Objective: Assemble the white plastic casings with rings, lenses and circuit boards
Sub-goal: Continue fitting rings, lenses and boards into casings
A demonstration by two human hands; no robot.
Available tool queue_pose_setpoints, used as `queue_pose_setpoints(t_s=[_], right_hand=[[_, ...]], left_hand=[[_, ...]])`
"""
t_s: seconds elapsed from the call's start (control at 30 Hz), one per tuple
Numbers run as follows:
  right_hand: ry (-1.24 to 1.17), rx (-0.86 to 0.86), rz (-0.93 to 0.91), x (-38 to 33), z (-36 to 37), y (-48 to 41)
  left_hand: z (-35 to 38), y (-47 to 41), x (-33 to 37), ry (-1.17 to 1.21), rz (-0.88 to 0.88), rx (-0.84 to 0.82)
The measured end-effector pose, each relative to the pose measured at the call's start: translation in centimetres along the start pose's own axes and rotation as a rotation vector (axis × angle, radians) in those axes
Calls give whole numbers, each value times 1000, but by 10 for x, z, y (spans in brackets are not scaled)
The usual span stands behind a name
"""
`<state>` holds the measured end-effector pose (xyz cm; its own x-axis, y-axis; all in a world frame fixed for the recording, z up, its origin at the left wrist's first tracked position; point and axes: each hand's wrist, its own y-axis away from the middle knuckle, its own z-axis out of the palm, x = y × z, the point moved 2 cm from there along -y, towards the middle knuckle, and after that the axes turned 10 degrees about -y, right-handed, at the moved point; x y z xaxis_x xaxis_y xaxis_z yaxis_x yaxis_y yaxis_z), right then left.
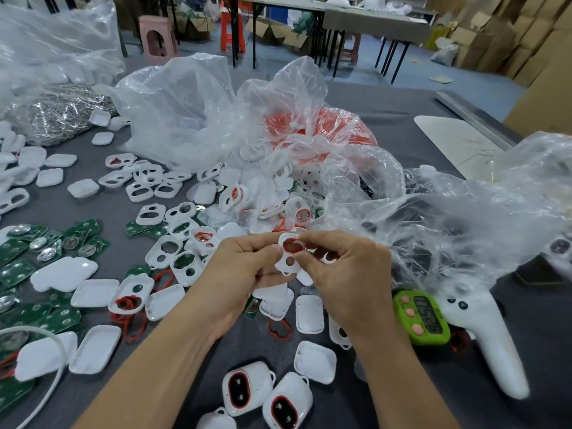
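Near edge of the table [402,100], centre: two assembled casings [247,388] lying face up, red-ringed ovals showing. Green timer [422,317] and white controller [483,335] toward the right edge.

Above mid-table, both hands hold one white casing [289,257] off the surface. Left hand [241,274]: thumb and curled fingers clamped on its left edge. Right hand [349,274]: thumb and forefinger pinched on its right edge, beside the red ring [292,245].

The casing's open face points up at the camera. Its long axis runs near-to-far, with the ringed big opening at the far end and the small hole at the near end.

Left edge: green circuit boards [15,270]. Loose casing shells [151,213] scattered left of centre. Far side: crumpled clear plastic bags [192,113].
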<state>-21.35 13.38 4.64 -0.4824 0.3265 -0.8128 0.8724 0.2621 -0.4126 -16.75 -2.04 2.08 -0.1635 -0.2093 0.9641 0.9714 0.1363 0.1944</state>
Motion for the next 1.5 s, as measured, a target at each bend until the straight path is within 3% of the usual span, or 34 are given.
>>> queue_pose_setpoints(t_s=[0.3, 0.77, 0.9, 1.07, 1.27, 1.5], right_hand=[[-230, -95, 123, 2, -2, -1], [-486, -373, 286, 17, -1, -6], [-553, -333, 264, 13, 1, -6], [-443, -235, 267, 7, 3, -3], [-173, -83, 45, -1, 4, 1], [-162, -51, -27, 1, 8, 3]], left_hand=[[-8, 3, 1, -99, -38, -20], [-16, 6, 4, -203, -79, -247], [-15, 5, 4, -196, -43, -201], [-12, 2, 2, -139, -52, -100], [-11, 1, -1, -45, -55, -27], [-12, -1, 1, -4, -72, -2]])
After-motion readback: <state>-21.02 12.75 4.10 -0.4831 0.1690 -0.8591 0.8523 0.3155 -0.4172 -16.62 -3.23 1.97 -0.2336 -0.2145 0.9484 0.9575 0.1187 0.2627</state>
